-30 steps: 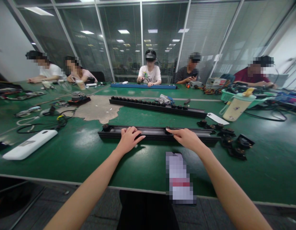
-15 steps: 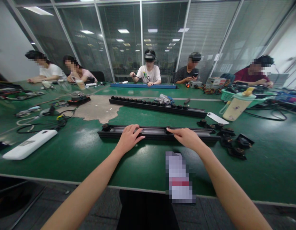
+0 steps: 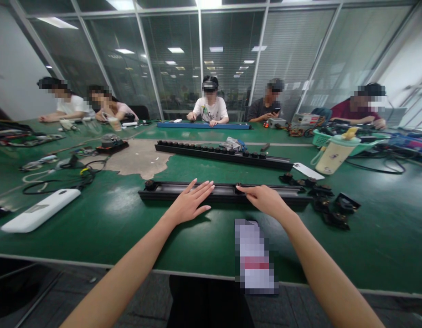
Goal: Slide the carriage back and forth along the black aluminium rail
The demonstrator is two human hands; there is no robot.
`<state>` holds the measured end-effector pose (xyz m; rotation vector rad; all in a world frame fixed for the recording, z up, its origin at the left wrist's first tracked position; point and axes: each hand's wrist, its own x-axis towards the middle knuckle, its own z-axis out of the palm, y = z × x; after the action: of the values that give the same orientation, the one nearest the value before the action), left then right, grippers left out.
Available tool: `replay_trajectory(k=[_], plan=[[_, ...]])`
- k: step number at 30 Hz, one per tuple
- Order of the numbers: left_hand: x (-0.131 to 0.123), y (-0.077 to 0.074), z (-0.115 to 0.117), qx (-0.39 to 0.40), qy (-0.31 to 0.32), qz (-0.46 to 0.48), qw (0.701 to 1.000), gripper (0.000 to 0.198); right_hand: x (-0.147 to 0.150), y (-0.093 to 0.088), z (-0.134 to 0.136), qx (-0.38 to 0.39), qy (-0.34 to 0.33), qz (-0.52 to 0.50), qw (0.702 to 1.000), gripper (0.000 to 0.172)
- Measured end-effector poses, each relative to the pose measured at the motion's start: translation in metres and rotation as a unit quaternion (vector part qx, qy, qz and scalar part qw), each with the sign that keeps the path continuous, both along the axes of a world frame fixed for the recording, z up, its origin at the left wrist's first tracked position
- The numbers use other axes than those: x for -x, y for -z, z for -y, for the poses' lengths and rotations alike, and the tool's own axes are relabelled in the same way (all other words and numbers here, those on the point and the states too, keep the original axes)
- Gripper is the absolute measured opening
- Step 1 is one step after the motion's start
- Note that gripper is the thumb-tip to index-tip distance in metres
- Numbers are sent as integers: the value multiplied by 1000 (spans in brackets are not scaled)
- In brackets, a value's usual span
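A long black channel [image 3: 218, 197] with a silvery inner strip lies across the green table in front of me. My left hand [image 3: 188, 202] is open, fingers spread over the channel's near wall, left of its middle; it holds nothing. My right hand [image 3: 265, 200] has its index fingertip on a small black block [image 3: 238, 187] seated in the channel, with the other fingers curled; the thumb is mostly hidden. Another black block [image 3: 150, 184] sits at the channel's left end. Several loose black blocks [image 3: 334, 218] lie beyond its right end.
A second black channel [image 3: 204, 152] with a row of blocks lies farther back. A blurred-out phone [image 3: 255, 255] is by the front edge, a white power bank [image 3: 42, 212] at left, and a cream tumbler [image 3: 336, 155] at right. Several people sit across the table, one behind a blue bar [image 3: 204, 125].
My left hand has slid a little right and nearer to me, its fingers straightening and spreading. The right index finger stays at the same block. The view has tilted up slightly.
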<state>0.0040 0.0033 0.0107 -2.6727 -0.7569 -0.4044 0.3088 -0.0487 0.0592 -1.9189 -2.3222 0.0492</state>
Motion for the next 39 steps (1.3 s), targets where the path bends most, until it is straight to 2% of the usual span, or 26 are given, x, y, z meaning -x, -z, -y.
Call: replay_trajectory(k=[16,39], plan=[[2,-4,1,35,13,12,999,85,0,6,-3,-10,0,6,1000,49],[1,2,-2,16,1,29,999,80,4,4,-1,-13,7,-1,1000,49]])
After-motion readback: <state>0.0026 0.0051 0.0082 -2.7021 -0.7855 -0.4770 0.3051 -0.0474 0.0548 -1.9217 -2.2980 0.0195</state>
